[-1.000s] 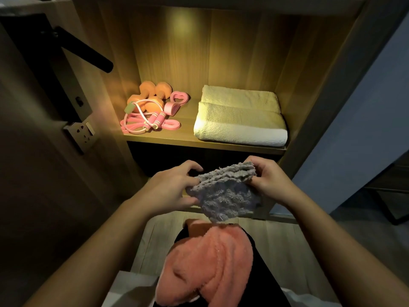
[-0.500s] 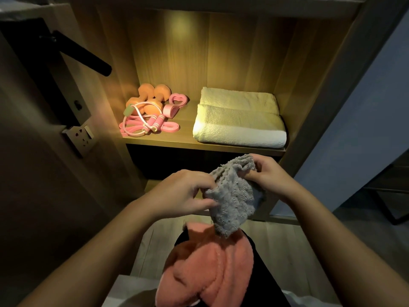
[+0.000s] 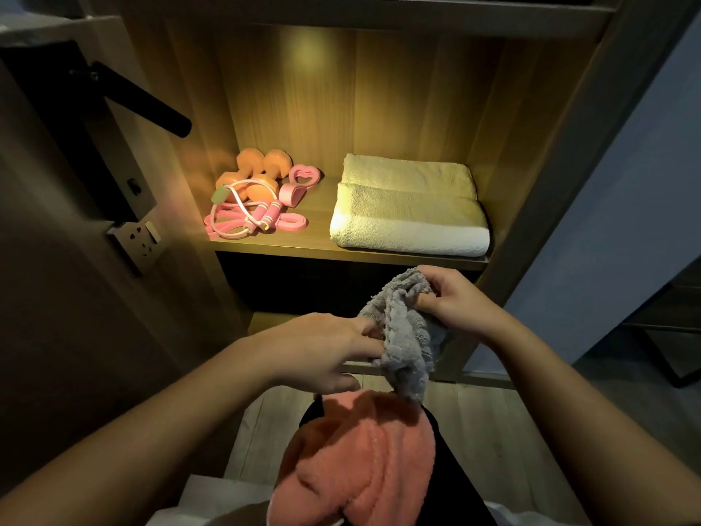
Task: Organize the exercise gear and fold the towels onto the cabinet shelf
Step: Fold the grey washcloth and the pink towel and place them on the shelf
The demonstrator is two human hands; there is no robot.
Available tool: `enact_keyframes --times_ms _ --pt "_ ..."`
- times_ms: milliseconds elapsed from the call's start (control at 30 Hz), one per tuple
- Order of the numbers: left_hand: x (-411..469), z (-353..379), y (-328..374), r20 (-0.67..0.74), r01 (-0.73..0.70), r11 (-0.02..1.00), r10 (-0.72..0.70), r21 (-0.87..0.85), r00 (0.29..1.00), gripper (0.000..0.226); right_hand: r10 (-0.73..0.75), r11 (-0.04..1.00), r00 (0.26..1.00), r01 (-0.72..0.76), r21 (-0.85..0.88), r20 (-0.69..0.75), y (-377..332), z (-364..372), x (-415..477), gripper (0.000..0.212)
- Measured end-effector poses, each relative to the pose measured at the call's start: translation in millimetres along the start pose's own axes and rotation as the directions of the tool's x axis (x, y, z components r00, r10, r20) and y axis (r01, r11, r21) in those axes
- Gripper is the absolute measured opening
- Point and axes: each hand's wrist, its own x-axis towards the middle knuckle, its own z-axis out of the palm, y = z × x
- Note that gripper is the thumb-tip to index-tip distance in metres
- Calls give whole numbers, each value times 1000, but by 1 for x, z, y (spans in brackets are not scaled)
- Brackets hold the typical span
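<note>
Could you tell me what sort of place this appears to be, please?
Probably a home, perhaps a bedroom or hallway: a lit wooden cabinet shelf holds a folded cream towel and orange dumbbells, with a door handle and wall socket beside it.

The person's left hand (image 3: 322,351) and right hand (image 3: 455,301) are bare, and both forearms (image 3: 170,430) are uncovered from the wrists all the way out to the lower corners of the picture. Low in the middle, one leg (image 3: 461,472) is clothed in plain black fabric, matte and without visible pattern in the dim light. Along the bottom edge, on either side of that leg, a pale white garment (image 3: 216,497) shows in small patches, though what kind of garment it is cannot be told.
</note>
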Motion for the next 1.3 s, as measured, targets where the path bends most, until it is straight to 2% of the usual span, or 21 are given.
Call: enact_keyframes --times_ms 67,133,200,267,300,367,433,467,567,633,667,733,800,867,1000,1133,1233,1300 --pt "2 -2 1 -6 -4 1000 4 -26 1000 38 -16 999 999 18 -37 50 -4 -2 4 18" --pt "4 -7 0 -74 -31 984 18 -177 997 31 -23 996 997 28 -80 67 -6 -5 11 19" --pt "8 -15 -6 -135 -44 907 -14 -419 991 21 -34 991 998 41 -128 61 -8 -6 17 18" --pt "10 -21 -13 -88 5 781 -76 -624 993 29 -65 979 995 78 -189 74 -11 -6 24 18" --pt "11 -24 -16 -55 27 759 -82 -651 995 38 -80 971 994 96 -218 81 -13 -6 26 23" --pt "14 -24 -24 13 55 779 -60 -625 998 60 -86 965 993 104 -241 82 -17 -7 31 28" --pt "18 -23 -30 101 95 734 -36 -672 994 76 -77 966 993 97 -241 94 -19 -10 34 27" --pt "21 -24 -32 127 116 689 -35 -716 991 75 -65 966 992 91 -241 112 -19 -11 36 26" --pt "25 -32 -39 102 117 609 -59 -785 993 39 -47 972 990 76 -222 134 -14 -11 40 18" --pt "23 -36 -44 164 161 506 -38 -847 986 25 -50 974 992 75 -213 117 -10 -13 42 13" --pt "22 -35 -47 212 191 446 -3 -874 977 28 -49 975 992 73 -209 118 -9 -14 42 14" --pt "19 -31 -53 285 231 354 108 -906 953 49 -45 974 989 74 -214 139 -10 -16 40 18" --pt "18 -28 -57 293 225 303 204 -926 934 62 -55 962 982 101 -254 180 -10 -14 39 19" --pt "20 -30 -59 265 205 259 223 -944 938 57 -49 952 972 115 -284 231 -8 -10 39 12" --pt "19 -31 -61 170 142 200 134 -969 976 32 -35 954 980 92 -285 197 -2 -10 39 14" --pt "18 -23 -61 110 106 109 31 -988 993 48 -57 967 993 81 -240 104 2 -15 39 13" --pt "16 -16 -64 71 100 102 -259 -990 963 64 -41 990 995 28 -142 -89 4 -15 40 13" --pt "16 -11 -65 4 56 108 -429 -993 903 51 -18 998 976 6 -55 -217 2 -12 41 11"
